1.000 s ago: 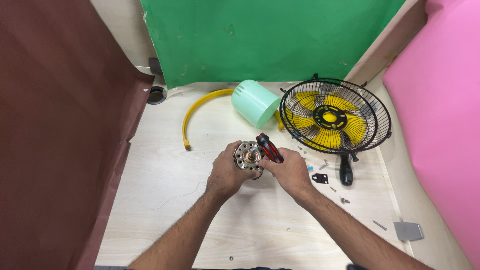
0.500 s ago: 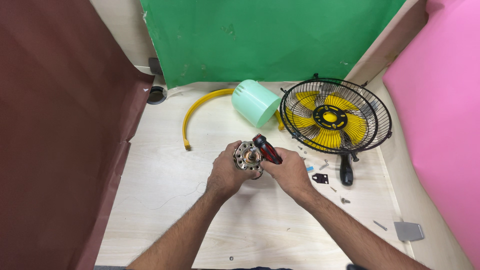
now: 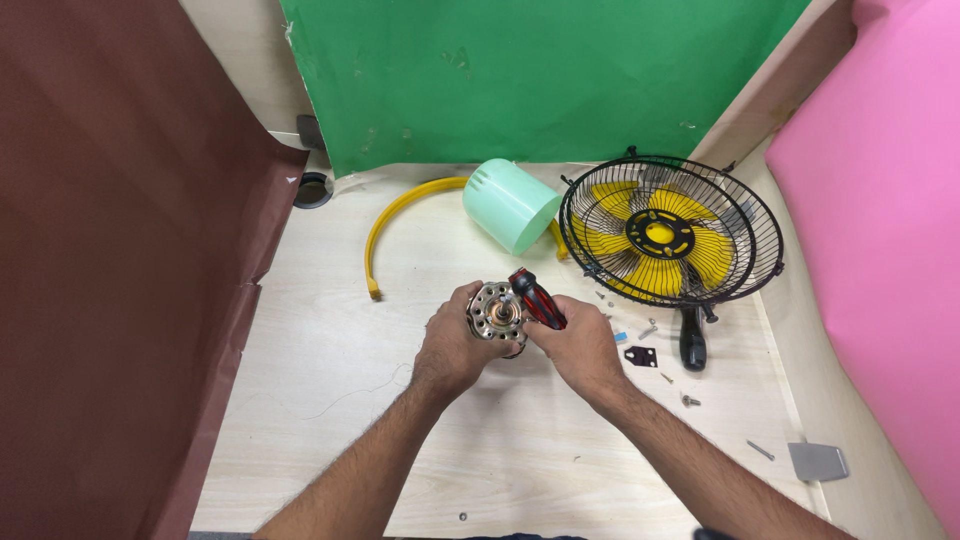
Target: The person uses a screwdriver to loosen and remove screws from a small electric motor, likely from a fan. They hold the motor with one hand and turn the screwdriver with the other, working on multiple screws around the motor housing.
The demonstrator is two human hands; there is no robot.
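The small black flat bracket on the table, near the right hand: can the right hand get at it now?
Probably not at once: the right hand grips a red-and-black screwdriver. The small black flat bracket lies uncovered on the table beside it, with only tiny loose screws nearby.

This looks like a staged repair bench rather than a home: a pale wood-grain tabletop [image 3: 330, 400] is walled in by a green paper backdrop [image 3: 540, 70] at top, a brown paper sheet [image 3: 110, 250] at left and a pink paper sheet [image 3: 880, 230] at right, with loose screws [image 3: 690, 400] at lower right.
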